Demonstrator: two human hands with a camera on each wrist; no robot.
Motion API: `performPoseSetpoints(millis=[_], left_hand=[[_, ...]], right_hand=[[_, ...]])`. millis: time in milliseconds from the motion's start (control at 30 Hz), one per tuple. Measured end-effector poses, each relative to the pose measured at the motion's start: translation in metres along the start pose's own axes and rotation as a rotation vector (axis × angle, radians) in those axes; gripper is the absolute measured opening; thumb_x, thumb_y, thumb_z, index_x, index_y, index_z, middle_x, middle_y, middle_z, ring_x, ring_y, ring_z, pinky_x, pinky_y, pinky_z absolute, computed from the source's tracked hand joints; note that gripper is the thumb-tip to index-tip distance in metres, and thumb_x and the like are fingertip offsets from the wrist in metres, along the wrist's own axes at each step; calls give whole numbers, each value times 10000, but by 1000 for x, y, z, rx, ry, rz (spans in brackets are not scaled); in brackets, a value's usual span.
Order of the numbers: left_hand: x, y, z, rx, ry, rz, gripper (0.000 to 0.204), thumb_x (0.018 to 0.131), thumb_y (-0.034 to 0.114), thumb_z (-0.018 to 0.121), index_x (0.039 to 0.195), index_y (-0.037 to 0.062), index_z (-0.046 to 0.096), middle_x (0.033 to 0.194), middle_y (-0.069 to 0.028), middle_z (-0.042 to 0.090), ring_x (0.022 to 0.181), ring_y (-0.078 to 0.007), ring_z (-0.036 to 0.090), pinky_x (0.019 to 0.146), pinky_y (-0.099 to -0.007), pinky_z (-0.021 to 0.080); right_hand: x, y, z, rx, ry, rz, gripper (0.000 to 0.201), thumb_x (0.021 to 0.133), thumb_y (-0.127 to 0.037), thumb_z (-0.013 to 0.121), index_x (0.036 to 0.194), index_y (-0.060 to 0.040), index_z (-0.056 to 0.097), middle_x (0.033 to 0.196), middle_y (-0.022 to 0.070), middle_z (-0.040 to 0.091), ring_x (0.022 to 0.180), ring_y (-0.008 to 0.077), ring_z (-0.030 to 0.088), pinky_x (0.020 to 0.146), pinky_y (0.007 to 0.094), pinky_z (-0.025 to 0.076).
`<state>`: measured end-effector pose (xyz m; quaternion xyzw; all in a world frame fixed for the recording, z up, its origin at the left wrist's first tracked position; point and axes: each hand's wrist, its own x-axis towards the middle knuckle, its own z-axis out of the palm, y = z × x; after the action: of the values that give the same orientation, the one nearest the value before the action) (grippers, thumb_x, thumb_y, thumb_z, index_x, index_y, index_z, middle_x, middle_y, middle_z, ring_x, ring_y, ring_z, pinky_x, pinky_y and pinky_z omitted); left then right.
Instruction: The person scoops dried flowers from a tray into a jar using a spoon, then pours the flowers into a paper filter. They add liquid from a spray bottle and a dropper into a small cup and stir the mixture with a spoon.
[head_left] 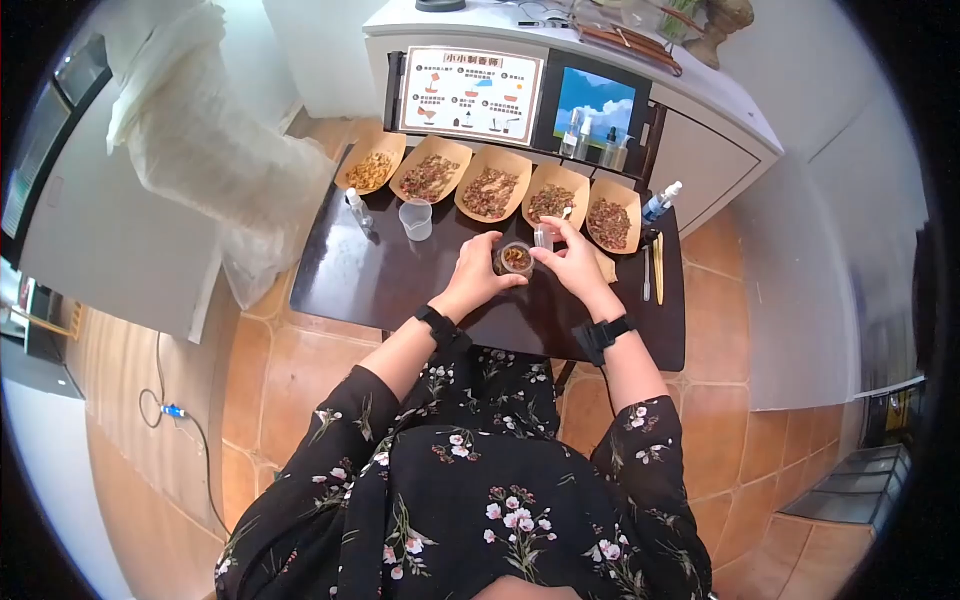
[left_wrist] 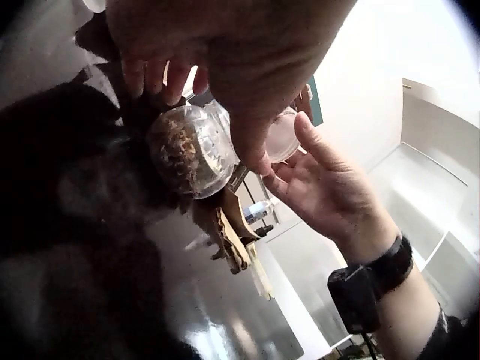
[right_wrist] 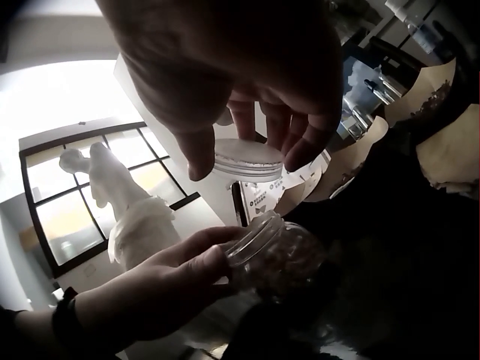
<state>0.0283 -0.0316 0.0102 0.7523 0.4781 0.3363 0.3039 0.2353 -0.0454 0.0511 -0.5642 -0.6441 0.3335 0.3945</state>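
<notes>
In the head view my left hand [head_left: 472, 278] grips a small clear round jar [head_left: 515, 260] at the table's near middle, thumb and fingers around its side. The jar has no lid on it and contains dried plant bits, also visible through its wall in the left wrist view. My right hand [head_left: 577, 264] pinches a clear screw lid [right_wrist: 249, 160] by its edge between thumb and fingers. In the right wrist view the lid is apart from the jar, above its threaded mouth [right_wrist: 256, 238], and the jar leans to one side.
Several paper trays [head_left: 487, 190] of dried petals line the far side of the dark table [head_left: 340, 285]. A clear cup [head_left: 416, 221] and small bottle [head_left: 358, 213] stand left. At right are a blue-labelled spray bottle [head_left: 660, 202] and thin sticks [head_left: 658, 268]. An instruction sheet [head_left: 470, 95] stands behind.
</notes>
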Motion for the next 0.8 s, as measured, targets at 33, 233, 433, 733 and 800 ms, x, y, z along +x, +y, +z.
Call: performPoseSetpoints(millis=[33, 233, 433, 733, 800], left_hand=[[2, -3, 2, 1, -2, 3, 858, 644, 283, 892, 1334, 8, 464, 1283, -206, 537, 1218, -382, 482, 1031, -446, 414], [14, -4, 6, 15, -206, 35, 742, 680, 253, 868, 1303, 48, 522, 1246, -193, 568, 1148, -356, 550, 987, -429, 454], [11, -1, -11, -175, -276, 129, 667, 741, 150, 817, 1306, 13, 491, 1219, -157, 557, 1072, -258, 566, 919, -344, 467], [16, -1, -41, -389, -424, 85, 720, 740, 91, 796, 1373, 45, 456, 1187, -103, 554, 973, -179, 552, 841, -317, 492], [18, 4, -44, -305, -430, 78, 713, 739, 88, 794, 1366, 47, 459, 1173, -92, 545, 942, -170, 537, 826, -302, 487]], right_hand=[[0, 0, 2, 1, 4, 1, 559, 816, -195, 781, 1319, -100, 558, 1215, 58, 618, 1073, 156, 568, 813, 294, 499], [-10, -15, 16, -336, -55, -223, 561, 751, -142, 778, 1270, -74, 576, 1261, 138, 597, 1215, 357, 496, 1051, 427, 407], [-21, -34, 15, -335, -132, -327, 556, 728, -39, 758, 1251, -70, 572, 1288, 114, 567, 1231, 336, 477, 1056, 417, 410], [-28, -54, 14, -274, -146, -457, 547, 733, 48, 691, 1251, -48, 547, 1347, 114, 515, 1257, 334, 461, 1058, 414, 420], [-24, -52, 13, -288, -142, -492, 507, 747, 51, 667, 1234, -41, 562, 1336, 116, 524, 1250, 338, 467, 1056, 418, 421]])
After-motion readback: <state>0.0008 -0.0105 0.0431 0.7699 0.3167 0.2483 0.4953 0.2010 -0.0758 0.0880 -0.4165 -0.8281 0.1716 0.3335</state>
